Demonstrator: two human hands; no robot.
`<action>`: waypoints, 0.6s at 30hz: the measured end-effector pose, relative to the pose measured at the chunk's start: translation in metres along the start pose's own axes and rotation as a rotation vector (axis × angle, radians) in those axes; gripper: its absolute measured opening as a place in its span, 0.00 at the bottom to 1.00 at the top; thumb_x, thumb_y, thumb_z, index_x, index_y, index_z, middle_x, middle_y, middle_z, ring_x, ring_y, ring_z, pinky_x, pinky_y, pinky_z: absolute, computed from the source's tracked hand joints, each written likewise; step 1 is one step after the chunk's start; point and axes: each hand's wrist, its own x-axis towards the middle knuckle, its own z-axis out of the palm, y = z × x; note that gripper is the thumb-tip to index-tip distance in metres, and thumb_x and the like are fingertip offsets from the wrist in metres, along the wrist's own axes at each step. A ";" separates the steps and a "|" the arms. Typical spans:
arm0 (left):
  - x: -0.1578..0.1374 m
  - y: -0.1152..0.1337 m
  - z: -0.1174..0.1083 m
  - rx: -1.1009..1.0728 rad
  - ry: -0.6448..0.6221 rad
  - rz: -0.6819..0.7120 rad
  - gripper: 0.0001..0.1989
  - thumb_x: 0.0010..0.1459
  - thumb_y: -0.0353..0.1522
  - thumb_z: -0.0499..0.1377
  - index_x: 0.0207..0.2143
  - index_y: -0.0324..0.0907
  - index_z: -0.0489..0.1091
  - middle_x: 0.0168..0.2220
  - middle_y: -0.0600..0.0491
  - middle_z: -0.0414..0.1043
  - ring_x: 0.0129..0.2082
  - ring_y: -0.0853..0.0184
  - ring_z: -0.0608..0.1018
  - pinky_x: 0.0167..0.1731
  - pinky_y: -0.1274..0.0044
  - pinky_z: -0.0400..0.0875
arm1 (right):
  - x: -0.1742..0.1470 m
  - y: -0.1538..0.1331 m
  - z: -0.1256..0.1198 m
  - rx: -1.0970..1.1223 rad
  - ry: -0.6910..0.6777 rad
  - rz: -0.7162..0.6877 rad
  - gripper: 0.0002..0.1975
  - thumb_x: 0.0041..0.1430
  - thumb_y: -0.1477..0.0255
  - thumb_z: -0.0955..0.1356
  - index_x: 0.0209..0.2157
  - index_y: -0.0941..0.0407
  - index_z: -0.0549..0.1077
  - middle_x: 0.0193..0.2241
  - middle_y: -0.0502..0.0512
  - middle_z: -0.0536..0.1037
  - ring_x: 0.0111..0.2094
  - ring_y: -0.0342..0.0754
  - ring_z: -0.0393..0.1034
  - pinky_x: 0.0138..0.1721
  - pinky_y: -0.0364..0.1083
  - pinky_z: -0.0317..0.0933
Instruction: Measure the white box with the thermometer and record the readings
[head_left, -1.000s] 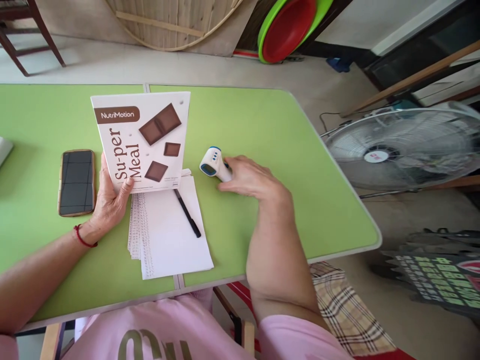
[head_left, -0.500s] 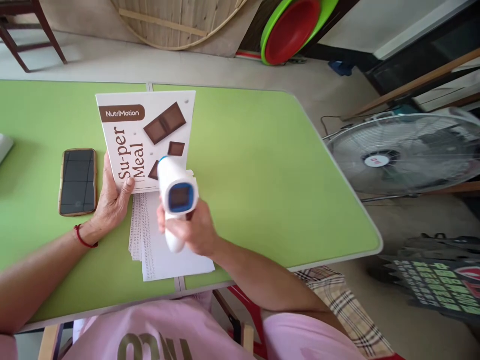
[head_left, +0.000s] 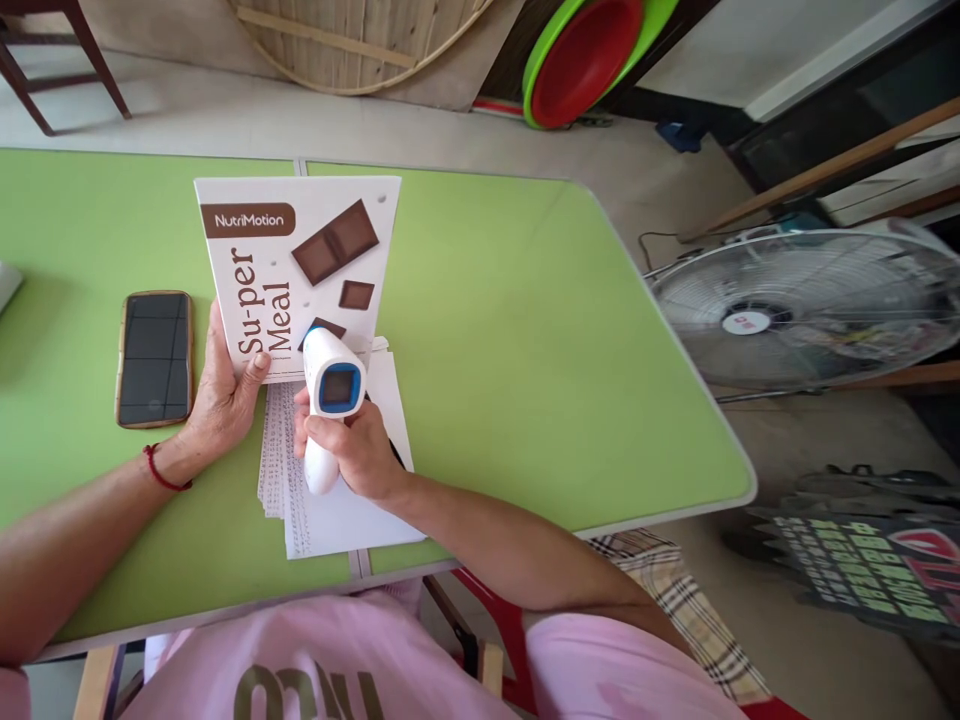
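Note:
My left hand (head_left: 231, 393) grips the lower left corner of a white box (head_left: 330, 225) printed "NutriMotion Su-per Meal" with chocolate pieces, its thumb on the front face. The box is tilted up over the table. In my right hand (head_left: 360, 445) is a white infrared thermometer (head_left: 322, 390), held by its handle, with a blue-framed dark screen turned towards me. Its blue-rimmed front end points at the lower part of the box. Below both lies a fanned stack of paper sheets (head_left: 330, 535), some with rows of small marks. Part of the stack is hidden by my right hand and the box.
A smartphone (head_left: 155, 360) in a brown case lies left of my left hand on the green table (head_left: 525, 350). A standing fan (head_left: 750, 318) is beyond the table's right edge. Red and green basins (head_left: 585, 60) lean at the back.
My right hand has moved the thermometer left and slightly down in front of the box. The box has shifted slightly in view, still in my left hand.

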 end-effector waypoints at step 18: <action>0.003 0.002 -0.006 0.042 -0.041 -0.008 0.26 0.71 0.42 0.52 0.68 0.47 0.53 0.63 0.44 0.61 0.63 0.57 0.67 0.64 0.65 0.64 | -0.001 -0.001 0.002 -0.050 -0.003 -0.015 0.21 0.47 0.54 0.75 0.30 0.54 0.67 0.21 0.47 0.72 0.23 0.43 0.67 0.27 0.46 0.64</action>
